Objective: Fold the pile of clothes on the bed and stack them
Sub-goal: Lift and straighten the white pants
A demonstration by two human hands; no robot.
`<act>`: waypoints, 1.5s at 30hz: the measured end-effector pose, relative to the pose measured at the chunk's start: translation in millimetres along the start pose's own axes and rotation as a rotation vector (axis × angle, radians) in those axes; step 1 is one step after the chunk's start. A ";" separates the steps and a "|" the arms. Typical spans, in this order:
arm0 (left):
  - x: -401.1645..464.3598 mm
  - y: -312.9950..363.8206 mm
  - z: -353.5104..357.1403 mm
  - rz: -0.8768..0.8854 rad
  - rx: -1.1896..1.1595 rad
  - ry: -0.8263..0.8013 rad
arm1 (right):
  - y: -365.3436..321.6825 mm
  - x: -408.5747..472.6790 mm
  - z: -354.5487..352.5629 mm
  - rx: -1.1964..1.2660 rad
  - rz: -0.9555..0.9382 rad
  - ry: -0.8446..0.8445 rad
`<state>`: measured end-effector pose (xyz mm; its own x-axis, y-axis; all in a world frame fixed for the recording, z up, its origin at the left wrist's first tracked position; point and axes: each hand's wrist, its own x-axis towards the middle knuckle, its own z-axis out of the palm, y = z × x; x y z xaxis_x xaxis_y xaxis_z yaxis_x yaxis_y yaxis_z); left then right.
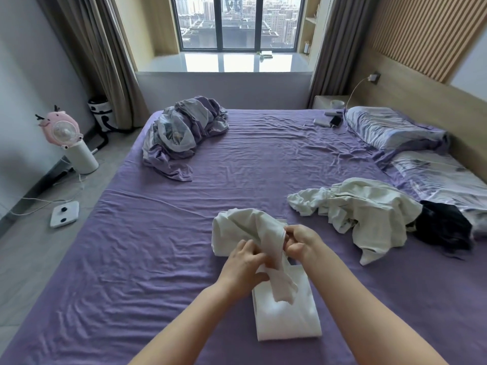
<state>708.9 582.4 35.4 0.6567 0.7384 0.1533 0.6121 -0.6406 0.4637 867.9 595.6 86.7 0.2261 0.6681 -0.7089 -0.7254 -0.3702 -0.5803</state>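
Left hand (243, 260) and right hand (300, 242) both pinched a white garment (237, 230), fingers clamped on its fabric above a folded white piece (286, 312). Unfolded pale clothes (369, 212) lay right of the fingers. No legible writing.

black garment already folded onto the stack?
No, the black garment lies crumpled beside the pale unfolded clothes near the pillows, apart from the folded white stack.

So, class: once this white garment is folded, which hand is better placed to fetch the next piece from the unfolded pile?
Probably the right hand: the unfolded pile lies on its side of the bed, while the left hand would have to cross over.
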 end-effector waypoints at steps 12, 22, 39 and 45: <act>33.4 32.9 -57.6 -0.310 -0.905 -0.085 | -16.2 -37.4 -40.5 -0.640 -0.183 -0.282; 21.5 29.8 -73.0 -0.358 -0.725 -0.117 | -28.2 -67.0 -56.6 -0.786 -0.268 -0.526; -25.7 45.7 -82.8 -0.393 -0.773 -0.174 | -33.8 -53.4 -82.5 -1.188 -0.957 0.144; -19.5 55.9 -81.1 -0.481 -0.301 0.205 | -29.7 -67.2 -96.2 -0.752 -0.616 -0.020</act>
<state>694.6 549.4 129.1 0.2209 0.9752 0.0159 0.6479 -0.1589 0.7450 936.8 499.6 113.1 0.4106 0.8913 -0.1923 0.1228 -0.2630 -0.9569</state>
